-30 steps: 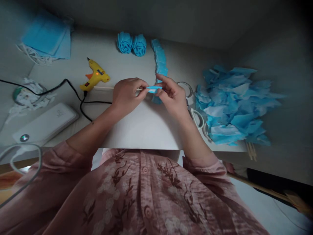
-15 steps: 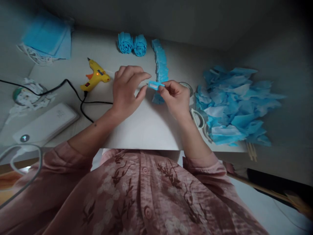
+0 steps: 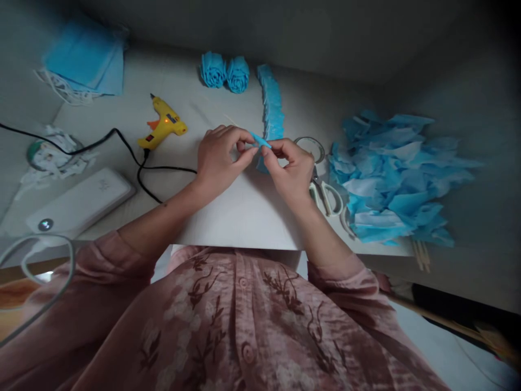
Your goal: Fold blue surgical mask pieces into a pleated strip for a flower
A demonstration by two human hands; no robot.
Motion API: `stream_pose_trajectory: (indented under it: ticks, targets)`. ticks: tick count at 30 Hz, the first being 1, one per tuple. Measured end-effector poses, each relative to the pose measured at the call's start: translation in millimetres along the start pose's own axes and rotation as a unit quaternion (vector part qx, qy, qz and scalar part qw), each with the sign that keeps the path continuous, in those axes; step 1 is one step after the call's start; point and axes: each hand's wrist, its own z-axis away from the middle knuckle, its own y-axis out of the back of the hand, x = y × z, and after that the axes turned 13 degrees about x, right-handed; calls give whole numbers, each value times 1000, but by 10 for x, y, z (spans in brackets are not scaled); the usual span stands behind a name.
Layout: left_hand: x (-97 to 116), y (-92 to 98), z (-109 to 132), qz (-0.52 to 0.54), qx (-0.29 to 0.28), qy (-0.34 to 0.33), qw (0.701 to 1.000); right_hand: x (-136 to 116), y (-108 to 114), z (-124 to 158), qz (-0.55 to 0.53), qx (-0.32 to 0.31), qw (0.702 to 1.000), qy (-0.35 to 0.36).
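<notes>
A small folded blue piece is pinched between both hands above the middle of the white table. My left hand grips its left end between thumb and fingers, while my right hand holds the right end. Just behind the hands lies a long pleated blue strip, its near end partly hidden by them. Two rolled blue rosettes sit side by side at the back of the table.
A yellow glue gun with a black cord lies left, near a white power bank. Blue masks are stacked back left. At right are a tape roll, scissors and a heap of blue pieces.
My left hand has closed its fingers on the blue piece, which has turned and looks narrower. The whole view has shifted slightly, with the table items a little further right.
</notes>
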Motion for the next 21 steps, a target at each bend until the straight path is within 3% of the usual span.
stream_pose_trajectory:
  ticks: [10, 17, 21]
  targets:
    - [-14, -17, -6, 13, 16, 13, 1000, -10, -9, 15, 9, 2, 1000, 17]
    - [-2, -4, -1, -4, -3, 11, 1000, -5, -2, 13, 1, -9, 1000, 2]
    - [-2, -11, -9, 40, 12, 47, 998, 41, -5, -4, -24, 7, 999, -30]
